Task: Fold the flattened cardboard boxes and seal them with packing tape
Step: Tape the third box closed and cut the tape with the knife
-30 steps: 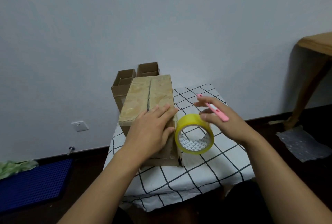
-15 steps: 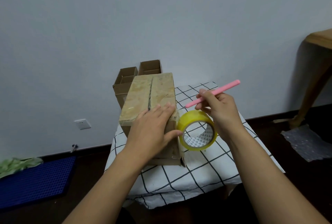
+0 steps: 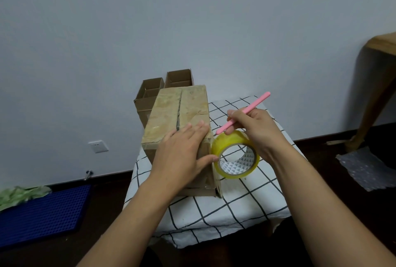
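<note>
A closed cardboard box [image 3: 177, 112] with a taped top seam lies on the small checked table [image 3: 235, 202]. My left hand [image 3: 182, 153] lies flat on its near top, fingers straight, the thumb touching the yellow tape roll [image 3: 235, 155]. The roll stands on edge against the box's right side. My right hand [image 3: 257, 129] grips a pink cutter [image 3: 244, 112] like a pen, its lower tip just above the roll beside the box edge.
Two open cardboard boxes [image 3: 154, 93] stand behind the closed one against the wall. A wooden table leg [image 3: 370, 104] is at the right, bubble wrap [image 3: 364, 168] on the floor below it. A blue mat [image 3: 42, 213] and green cloth [image 3: 19, 196] lie at the left.
My right hand turned the pink cutter from lying across its fingers to a pen grip and brought its tip down toward the roll. The left thumb reached the roll.
</note>
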The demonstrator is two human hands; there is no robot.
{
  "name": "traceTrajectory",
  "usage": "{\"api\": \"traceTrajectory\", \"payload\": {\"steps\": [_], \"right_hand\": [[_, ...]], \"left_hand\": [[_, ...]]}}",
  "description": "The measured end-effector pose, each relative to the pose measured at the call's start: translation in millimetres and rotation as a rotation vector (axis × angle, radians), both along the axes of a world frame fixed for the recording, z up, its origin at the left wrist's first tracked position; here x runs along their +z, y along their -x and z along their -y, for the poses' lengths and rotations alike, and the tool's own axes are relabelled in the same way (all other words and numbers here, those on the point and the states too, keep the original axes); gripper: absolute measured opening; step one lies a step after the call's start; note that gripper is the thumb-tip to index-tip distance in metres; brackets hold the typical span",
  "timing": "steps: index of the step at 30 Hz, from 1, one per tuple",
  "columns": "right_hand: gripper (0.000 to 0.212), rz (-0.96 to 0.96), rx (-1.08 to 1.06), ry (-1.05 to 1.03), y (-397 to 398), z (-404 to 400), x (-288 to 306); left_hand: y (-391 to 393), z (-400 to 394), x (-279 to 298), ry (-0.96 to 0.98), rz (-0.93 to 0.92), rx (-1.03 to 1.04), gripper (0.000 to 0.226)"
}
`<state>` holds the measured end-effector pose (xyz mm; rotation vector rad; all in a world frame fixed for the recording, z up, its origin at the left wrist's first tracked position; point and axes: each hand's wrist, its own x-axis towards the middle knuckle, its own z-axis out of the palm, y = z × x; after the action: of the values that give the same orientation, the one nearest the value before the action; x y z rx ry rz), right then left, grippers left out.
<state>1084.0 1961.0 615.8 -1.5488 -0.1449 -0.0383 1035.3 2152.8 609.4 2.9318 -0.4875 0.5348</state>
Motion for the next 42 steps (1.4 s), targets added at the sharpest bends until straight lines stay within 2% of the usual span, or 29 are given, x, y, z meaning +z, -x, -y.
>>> {"api": "traceTrajectory", "payload": {"steps": [4,11,21,31,35,40,42], "right_hand": [[0.032,0.003,0.034,0.009,1,-1,0],[0.027,-0.015,-0.075,-0.119,3,-3,-5],[0.026,0.015,-0.075,-0.062,6,-7,-4],[0.022,0.005,-0.137,-0.118,1,-8,-8],[0.019,0.092,-0.147,0.008,-2,-8,-12],[0.020,0.172,-0.191,0.514,-1,-16,-14],[0.024,0.142,-0.188,0.645,0,-19,-14]], "left_hand": [[0,0,0,-0.002,0.013,0.005,0.079],[-2,-1,-2,-0.002,0.012,0.009,0.079],[0,0,-1,0.012,0.014,0.019,0.077],[0,0,-4,0.010,0.023,0.025,0.076],[-1,0,-4,0.000,0.020,0.030,0.076],[-1,1,-4,-0.012,0.023,0.034,0.076],[-1,0,-3,-0.012,0.029,0.032,0.076]]}}
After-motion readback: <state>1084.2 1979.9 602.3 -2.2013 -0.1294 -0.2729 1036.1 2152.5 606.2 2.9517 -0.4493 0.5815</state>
